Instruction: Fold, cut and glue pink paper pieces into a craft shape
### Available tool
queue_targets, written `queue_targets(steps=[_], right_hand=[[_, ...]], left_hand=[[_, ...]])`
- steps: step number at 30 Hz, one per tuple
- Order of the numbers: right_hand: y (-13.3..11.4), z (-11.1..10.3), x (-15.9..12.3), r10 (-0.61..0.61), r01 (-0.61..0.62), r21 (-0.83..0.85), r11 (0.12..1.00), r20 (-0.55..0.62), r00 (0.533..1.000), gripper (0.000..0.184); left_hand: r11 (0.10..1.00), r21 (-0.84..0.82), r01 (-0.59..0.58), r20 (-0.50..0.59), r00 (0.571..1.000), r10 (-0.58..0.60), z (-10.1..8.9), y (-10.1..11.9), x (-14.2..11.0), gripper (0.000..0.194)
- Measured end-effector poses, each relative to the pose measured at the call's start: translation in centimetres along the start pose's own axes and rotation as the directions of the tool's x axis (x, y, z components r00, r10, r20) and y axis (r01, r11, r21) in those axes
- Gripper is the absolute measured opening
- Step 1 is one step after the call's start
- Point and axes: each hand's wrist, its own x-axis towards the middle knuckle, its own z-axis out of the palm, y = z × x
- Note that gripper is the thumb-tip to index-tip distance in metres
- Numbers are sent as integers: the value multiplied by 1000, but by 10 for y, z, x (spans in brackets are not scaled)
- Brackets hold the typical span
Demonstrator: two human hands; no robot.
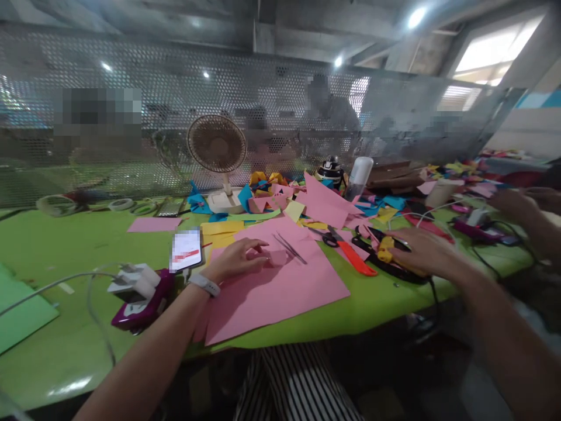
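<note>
My right hand closes around one yellow tool on a black tray; my left hand, loosely open, touches pink paper. Between them: one pair of tweezers, one orange-red cutter.

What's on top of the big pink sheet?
Metal tweezers and a smaller pink piece lie on the sheet; the left hand is at the piece. What the hand covers can't be seen.

Dim room, glary ceiling lights
</note>
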Motion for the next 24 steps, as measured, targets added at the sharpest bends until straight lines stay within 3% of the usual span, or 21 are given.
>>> queue_targets(steps=[3, 6, 10, 14, 17, 21, 24], right_hand=[[37, 21, -18, 89, -79, -70, 994, 149, 985, 38], [45, 36, -22, 97, -81, -92, 992, 181, 979, 32], [44, 44, -17, 97, -79, -138, 987, 133, 986, 23], [55, 57, -15, 92, -81, -115, 990, 94, 991, 17], [57, 63, -18, 142, -142, -87, 986, -5, 990, 18], [46, 56, -28, 314, -324, -37, 945, -165, 935, 23], [40, 54, -33, 426, -431, 25, 902, -207, 881, 28]], left_hand=[[1000, 8, -13, -1, 1000, 13, 1, -2, 0, 40], [999, 5, -42, 4, 999, 42, 1, -2, -1, 39], [998, -29, -60, -2, 998, 60, -1, 2, -2, 32], [991, -132, -10, -37, 999, 5, -1, 4, -3, 25], [982, -182, 48, -48, 997, -58, 1, 4, -3, 25], [964, -227, 137, -60, 986, -154, 3, 6, -2, 25], [963, -225, 150, -58, 984, -167, 3, 8, -3, 24]])
